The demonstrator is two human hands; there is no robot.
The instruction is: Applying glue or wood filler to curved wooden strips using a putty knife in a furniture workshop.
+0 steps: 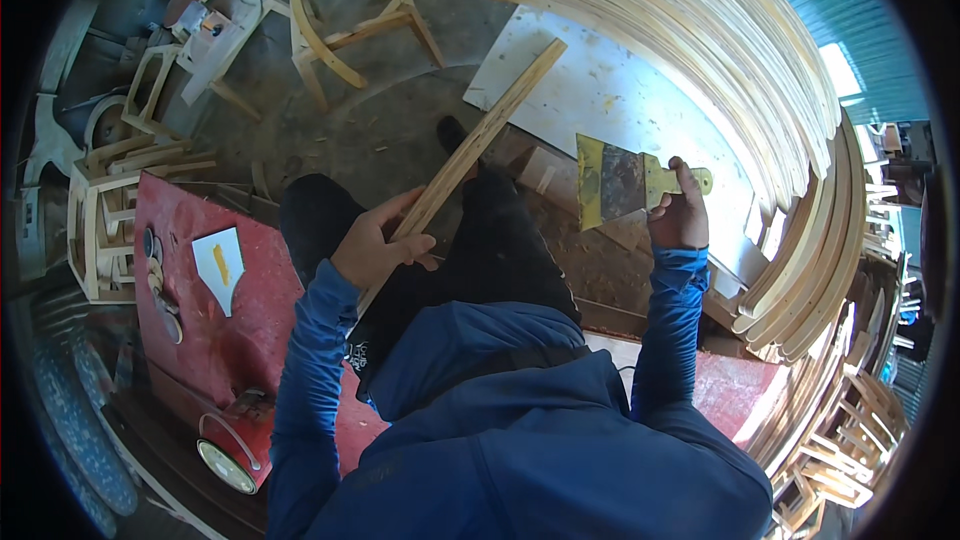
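My left hand (372, 248) is wrapped round a long, slightly curved wooden slat (485, 135), which slants up and away to the right over my legs. In my right hand (682, 218) is a putty knife (622, 183); its broad blade has a dull grey middle and a yellow far edge, and points left, apart from the slat. Fingers and thumb close on its yellowish handle. Left of my left hand, a white pointed plate (219, 270) with a yellow smear lies on a red board (262, 285).
Many curved wooden slats (690, 30) are stacked at the right, beside a white panel (500, 60). Wooden chair frames (350, 30) stand at the far left. A red can (240, 445) lies near left, and small round discs (155, 275) rest on the red board.
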